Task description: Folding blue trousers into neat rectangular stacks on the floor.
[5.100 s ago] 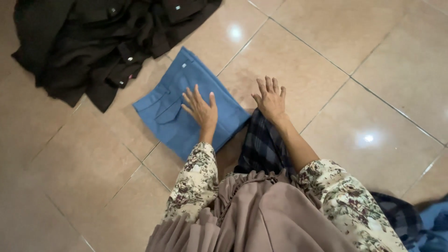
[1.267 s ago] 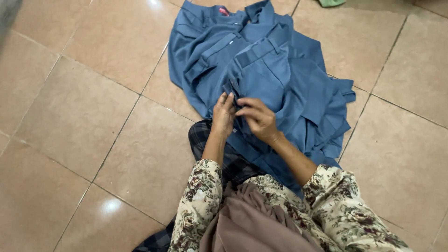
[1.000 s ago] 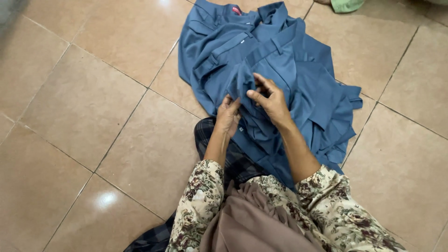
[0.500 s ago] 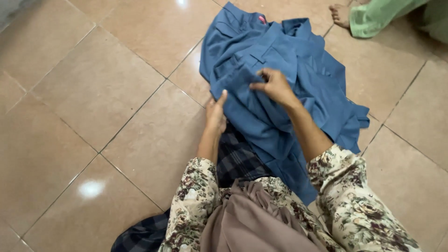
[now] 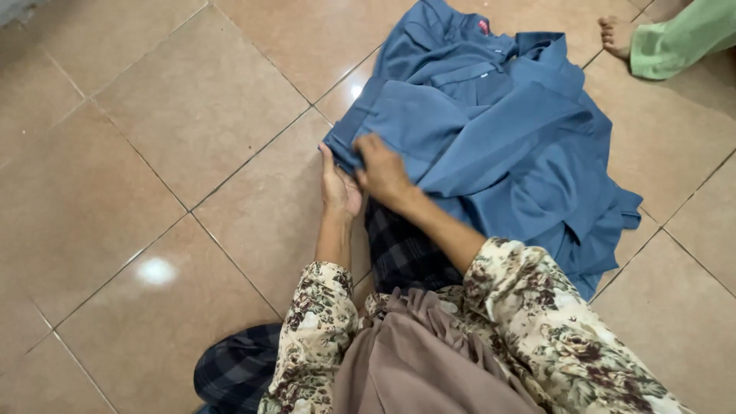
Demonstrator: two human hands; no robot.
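Where the tiled floor (image 5: 176, 146) lies bare at the left, the left hand (image 5: 340, 188) rests at the near left edge of the blue shirt (image 5: 506, 146), its fingers pinching the folded hem. Just beside it, touching, the right hand (image 5: 383, 172) presses on the same fold, fingers curled over the cloth. The shirt spreads rumpled rightward across the floor. At the far right, well apart, another person's foot (image 5: 613, 32) shows in a green trouser leg (image 5: 678, 38).

Shirt (image 5: 498, 138) on tiled floor (image 5: 153, 153), both hands at its near-left edge, another person's foot (image 5: 616, 32) behind-right.
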